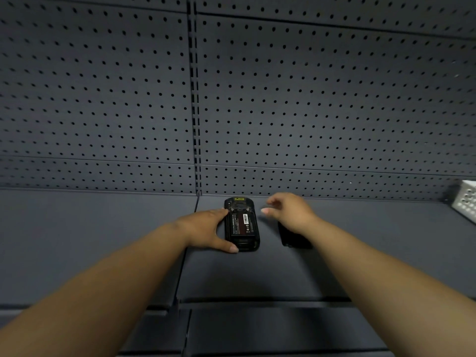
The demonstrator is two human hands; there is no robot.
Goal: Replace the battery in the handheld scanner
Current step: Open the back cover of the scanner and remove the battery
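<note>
Bracing scanner | left hand spread | right hand loose, empty

— What stands at the far side?
— A dark grey pegboard wall, pierced all over with rows of small round holes. A slotted upright runs down it just left of centre and splits it into two panels, and faint horizontal seams cross both.

— And below it?
— A flat shelf of the same matte grey meets the wall's foot. A narrow seam divides it into a left and a right section, in line with the upright. At the near edge a lower ledge shows.

— Anything else?
— A white perforated basket sits at the far right, cut off by the picture's edge.

— The light?
— Dim and even, dimmer toward the corners.
</note>
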